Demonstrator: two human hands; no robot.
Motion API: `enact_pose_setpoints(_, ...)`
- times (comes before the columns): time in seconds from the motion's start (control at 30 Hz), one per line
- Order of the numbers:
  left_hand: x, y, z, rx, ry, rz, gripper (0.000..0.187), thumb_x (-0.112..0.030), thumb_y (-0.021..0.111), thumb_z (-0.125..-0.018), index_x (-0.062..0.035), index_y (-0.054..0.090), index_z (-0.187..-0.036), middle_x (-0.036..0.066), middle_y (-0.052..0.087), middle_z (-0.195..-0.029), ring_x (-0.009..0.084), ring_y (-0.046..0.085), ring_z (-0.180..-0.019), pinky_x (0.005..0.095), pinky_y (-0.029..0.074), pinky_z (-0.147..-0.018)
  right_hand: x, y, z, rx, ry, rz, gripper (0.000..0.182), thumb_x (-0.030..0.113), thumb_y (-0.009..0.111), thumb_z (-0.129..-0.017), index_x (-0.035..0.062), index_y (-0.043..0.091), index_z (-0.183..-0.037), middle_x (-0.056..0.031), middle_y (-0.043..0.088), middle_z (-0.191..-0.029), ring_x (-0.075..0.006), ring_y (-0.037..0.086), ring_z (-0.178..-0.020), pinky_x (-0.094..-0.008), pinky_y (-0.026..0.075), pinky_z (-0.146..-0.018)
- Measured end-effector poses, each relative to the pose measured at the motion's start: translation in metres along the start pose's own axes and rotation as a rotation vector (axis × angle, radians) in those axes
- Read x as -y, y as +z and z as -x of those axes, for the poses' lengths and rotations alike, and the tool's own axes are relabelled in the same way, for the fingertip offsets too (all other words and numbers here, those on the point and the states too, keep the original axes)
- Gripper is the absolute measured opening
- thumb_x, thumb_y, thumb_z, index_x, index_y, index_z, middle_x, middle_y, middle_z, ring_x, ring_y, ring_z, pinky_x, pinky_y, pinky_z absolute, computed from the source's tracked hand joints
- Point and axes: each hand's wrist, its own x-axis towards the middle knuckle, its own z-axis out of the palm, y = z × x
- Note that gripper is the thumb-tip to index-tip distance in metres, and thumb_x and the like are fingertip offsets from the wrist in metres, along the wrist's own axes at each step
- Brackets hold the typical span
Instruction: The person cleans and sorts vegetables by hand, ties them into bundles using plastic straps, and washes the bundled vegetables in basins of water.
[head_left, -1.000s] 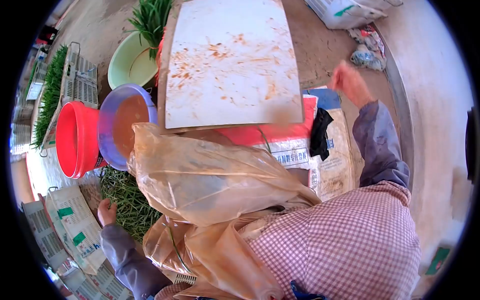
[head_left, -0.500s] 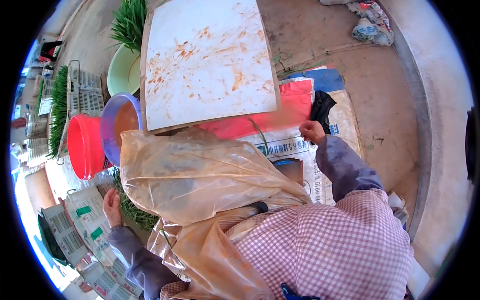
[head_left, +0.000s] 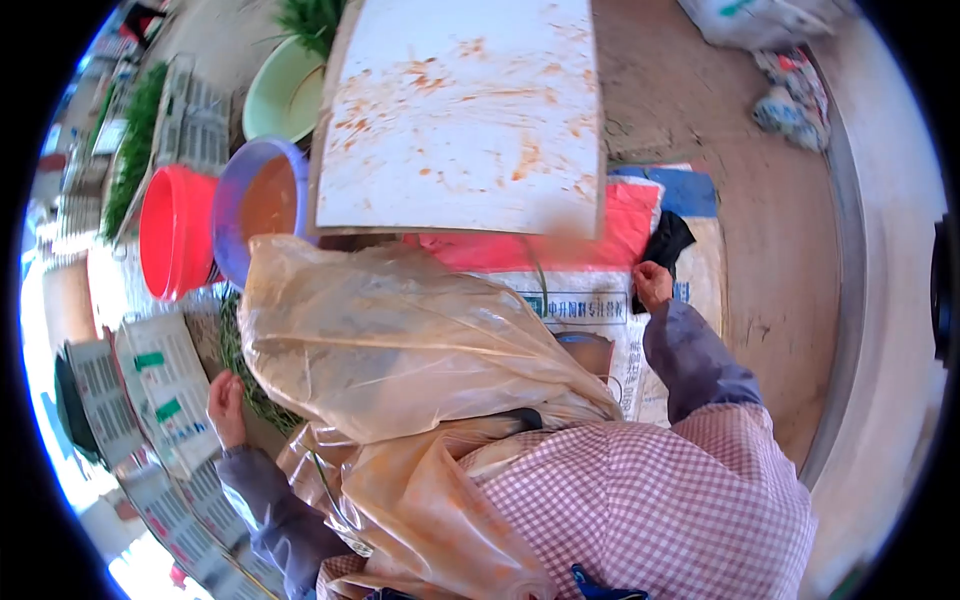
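My left hand [head_left: 227, 408] is held out at the left, its fingers loosely bent and nothing visible in them. It is nearest the green leafy stalks [head_left: 262, 395] on the ground. At the right, my right hand [head_left: 654, 286] has its fingers curled together beside a crumpled black cloth or bag [head_left: 668, 238]. Whether it touches that or pinches something small is hidden. A stained, translucent plastic apron [head_left: 390, 335] covers my lap. Ahead lies a white board [head_left: 460, 110] with brown smears. Under my right arm are printed white sacks [head_left: 590, 306] and a red one [head_left: 590, 235].
Left of the board stand a purple basin [head_left: 232, 205] of brown liquid, a red bucket [head_left: 175, 235] and a pale green basin [head_left: 268, 95]. Grey crates [head_left: 165, 385] line the left side. Crumpled plastic bags [head_left: 795, 110] lie near the low wall [head_left: 875, 250].
The view has shifted, so the board and sacks appear further right. My right hand appears slightly lower and further right, still beside the black item. My left hand stays almost where it was.
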Motion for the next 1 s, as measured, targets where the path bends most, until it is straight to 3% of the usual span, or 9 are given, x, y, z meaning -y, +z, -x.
enact_pose_setpoints(0.07,-0.011,0.014,-0.004,-0.017,0.027,0.028,0.033,-0.008,0.059,-0.093,0.0023,0.054,-0.123,0.01,0.064,-0.109,0.0158,0.061,-0.101,0.027,0.049,-0.09,0.039,0.0,0.002,0.198,-0.022,-0.113,0.014,0.013,0.061,-0.085,-0.0007,0.065,-0.084,-0.0035,0.061,-0.065,-0.0119,0.057,-0.058,-0.0297,0.047,-0.056)
enact_pose_setpoints(0.37,-0.027,0.019,0.027,-0.115,0.03,0.103,0.029,-0.005,0.058,-0.092,0.0016,0.056,-0.121,0.009,0.065,-0.107,0.0137,0.061,-0.101,0.0261,0.049,-0.089,0.045,-0.065,-0.061,0.0,-0.033,-0.09,0.017,0.016,0.06,-0.088,0.0016,0.063,-0.096,-0.0045,0.059,-0.061,-0.012,0.05,-0.044,-0.0272,0.04,-0.041)
enact_pose_setpoints(0.47,-0.015,0.012,0.048,-0.15,-0.01,0.131,0.029,-0.004,0.058,-0.092,0.0013,0.056,-0.12,0.008,0.065,-0.104,0.0126,0.061,-0.097,0.0254,0.049,-0.087,-0.059,-0.092,-0.102,-0.047,0.074,0.301,0.034,0.025,0.065,-0.084,0.0011,0.061,-0.108,-0.01,0.063,-0.074,-0.0205,0.06,-0.06,-0.0356,0.051,-0.054)
enact_pose_setpoints(0.53,-0.013,0.002,0.063,-0.149,-0.031,0.115,0.028,-0.004,0.058,-0.092,0.0011,0.057,-0.12,0.007,0.065,-0.103,0.0124,0.061,-0.095,0.0252,0.049,-0.086,-0.035,-0.08,-0.052,-0.252,-0.21,0.326,0.051,0.017,0.075,-0.076,-0.0018,0.054,-0.118,-0.017,0.065,-0.1,-0.0288,0.063,-0.086,-0.0418,0.052,-0.077)
enact_pose_setpoints(0.6,-0.009,0.009,0.07,-0.139,-0.027,0.134,0.028,-0.004,0.059,-0.091,0.0009,0.057,-0.119,0.006,0.065,-0.101,0.0112,0.06,-0.092,0.0245,0.049,-0.084,-0.125,-0.061,-0.082,-0.387,0.137,0.023,0.077,0.037,0.075,-0.073,-0.0011,0.045,-0.133,-0.0237,0.06,-0.115,-0.0343,0.056,-0.109,-0.0431,0.042,-0.097)
enact_pose_setpoints(0.77,-0.023,0.026,0.061,-0.082,-0.046,0.09,0.028,-0.005,0.06,-0.091,0.0009,0.057,-0.118,0.006,0.065,-0.099,0.0104,0.06,-0.091,0.0239,0.049,-0.082,-0.056,-0.066,-0.051,-0.405,0.28,-0.046,0.067,0.007,0.08,-0.066,-0.0041,0.05,-0.125,-0.0148,0.062,-0.108,-0.0251,0.059,-0.097,-0.0379,0.05,-0.086)
enact_pose_setpoints(0.87,-0.038,0.041,0.034,-0.026,0.003,0.107,0.028,-0.006,0.06,-0.09,0.0006,0.057,-0.118,0.006,0.065,-0.1,0.0109,0.06,-0.091,0.0245,0.049,-0.083,-0.01,-0.125,-0.06,-0.388,-0.036,-0.355,0.043,0.014,0.069,-0.078,-0.0006,0.057,-0.118,-0.0074,0.062,-0.099,-0.0161,0.059,-0.086,-0.0293,0.049,-0.078)
enact_pose_setpoints(0.9,-0.039,0.045,0.025,-0.014,0.012,0.106,0.028,-0.005,0.06,-0.09,0.0004,0.057,-0.118,0.006,0.065,-0.1,0.011,0.061,-0.092,0.0246,0.049,-0.083,-0.002,-0.143,-0.085,-0.408,-0.338,-0.488,0.038,0.018,0.065,-0.084,0.0004,0.058,-0.116,-0.006,0.062,-0.1,-0.015,0.059,-0.085,-0.029,0.048,-0.079)
enact_pose_setpoints(1.0,-0.039,0.06,0.002,0.043,0.026,0.126,0.029,-0.003,0.059,-0.089,0.0002,0.057,-0.118,0.007,0.065,-0.101,0.0115,0.061,-0.091,0.0252,0.049,-0.083,0.216,-0.168,-0.025,-0.153,-0.393,-0.498,0.038,0.029,0.061,-0.089,0.0047,0.058,-0.119,-0.0062,0.06,-0.107,-0.0178,0.057,-0.103,-0.0328,0.046,-0.089)
